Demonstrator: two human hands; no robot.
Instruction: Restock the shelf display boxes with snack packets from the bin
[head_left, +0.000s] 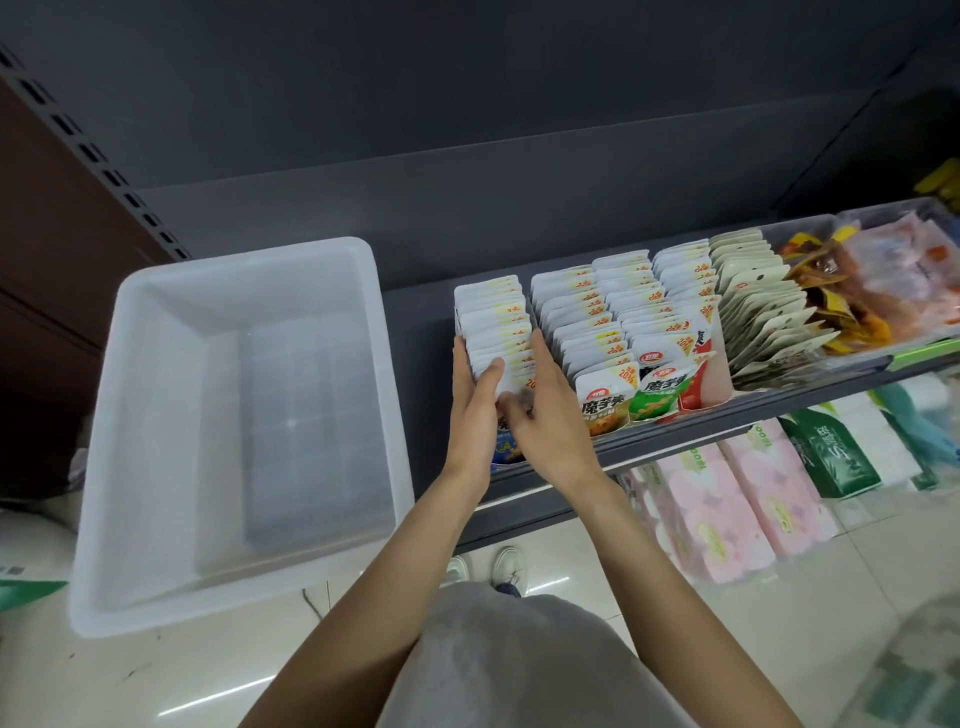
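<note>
The white plastic bin (228, 415) on my left shows no packets, so I judge this the last batch. My left hand (470, 410) clasps the leftmost row of snack packets (496, 325) from its left side, thumb on top, while my right hand (545, 415) presses the other side, fingers curled at the front, squaring them upright in their display box. Fuller rows (613, 317) stand beside.
</note>
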